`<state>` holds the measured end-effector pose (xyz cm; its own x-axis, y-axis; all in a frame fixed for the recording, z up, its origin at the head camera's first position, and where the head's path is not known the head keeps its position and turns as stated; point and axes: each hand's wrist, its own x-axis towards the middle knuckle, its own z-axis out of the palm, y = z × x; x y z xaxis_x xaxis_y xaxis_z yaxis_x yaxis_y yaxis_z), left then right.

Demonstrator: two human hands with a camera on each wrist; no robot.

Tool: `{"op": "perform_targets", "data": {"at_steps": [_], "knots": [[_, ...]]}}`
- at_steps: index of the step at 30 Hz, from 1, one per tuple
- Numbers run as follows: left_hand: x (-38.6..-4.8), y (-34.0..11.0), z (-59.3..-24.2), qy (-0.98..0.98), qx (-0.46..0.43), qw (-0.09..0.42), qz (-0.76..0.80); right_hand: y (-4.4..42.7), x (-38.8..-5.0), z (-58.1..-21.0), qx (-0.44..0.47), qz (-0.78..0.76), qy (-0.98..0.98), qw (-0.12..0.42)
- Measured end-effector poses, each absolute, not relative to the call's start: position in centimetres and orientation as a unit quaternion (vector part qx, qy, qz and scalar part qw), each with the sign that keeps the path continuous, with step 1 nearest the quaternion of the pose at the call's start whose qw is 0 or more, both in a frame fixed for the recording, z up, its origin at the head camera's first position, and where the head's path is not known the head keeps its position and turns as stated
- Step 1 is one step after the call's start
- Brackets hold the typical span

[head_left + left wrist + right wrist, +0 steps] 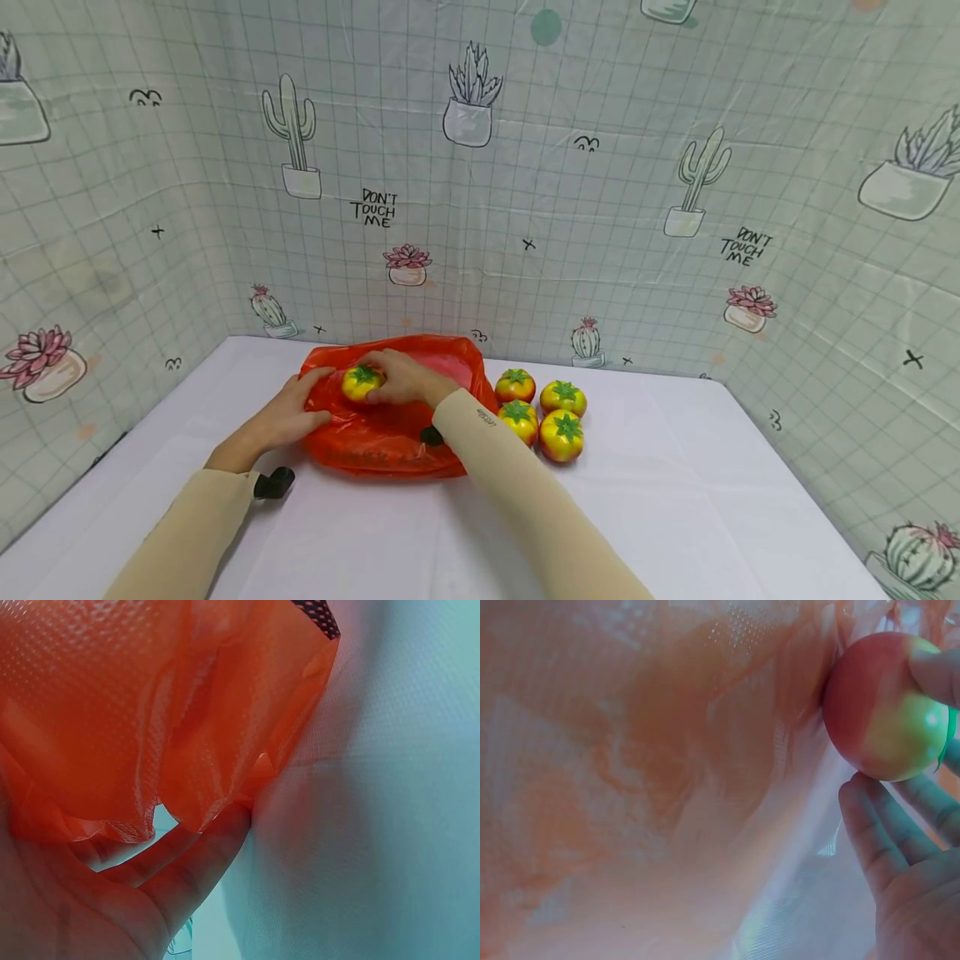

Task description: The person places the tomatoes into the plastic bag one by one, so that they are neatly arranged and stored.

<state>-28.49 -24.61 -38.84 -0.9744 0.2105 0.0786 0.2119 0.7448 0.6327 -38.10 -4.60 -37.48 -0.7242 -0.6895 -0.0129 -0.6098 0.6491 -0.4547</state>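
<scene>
A red plastic bag (390, 433) lies spread on the white table, its mouth facing up. Thumb and fingers of the right hand (408, 377) grip a yellow-red fruit with a green leafy top (362, 383) over the bag's left part; the right wrist view shows this fruit (885, 709) between thumb and fingers of the hand (922, 885). At the bag's left edge is the left hand (288, 412), thumb and fingers spread. In the left wrist view the bag (90, 712) lies against the left hand (127, 900), whose fingers reach under its edge; whether they pinch it is unclear.
Several similar fruits (561, 435) stand grouped just right of the bag, close to the right forearm. The white table (660, 483) meets a patterned cloth (525, 292) behind, with more cloth at both sides.
</scene>
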Motion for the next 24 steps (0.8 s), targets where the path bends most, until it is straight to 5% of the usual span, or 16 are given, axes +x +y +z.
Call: {"op": "perform_targets", "data": {"at_steps": [24], "knots": [[-28.45, -24.53, -38.84, -0.933, -0.11, -0.003, -0.344, -4.86, -38.18, -37.2, -0.341, -0.204, 0.913, 0.089]]}}
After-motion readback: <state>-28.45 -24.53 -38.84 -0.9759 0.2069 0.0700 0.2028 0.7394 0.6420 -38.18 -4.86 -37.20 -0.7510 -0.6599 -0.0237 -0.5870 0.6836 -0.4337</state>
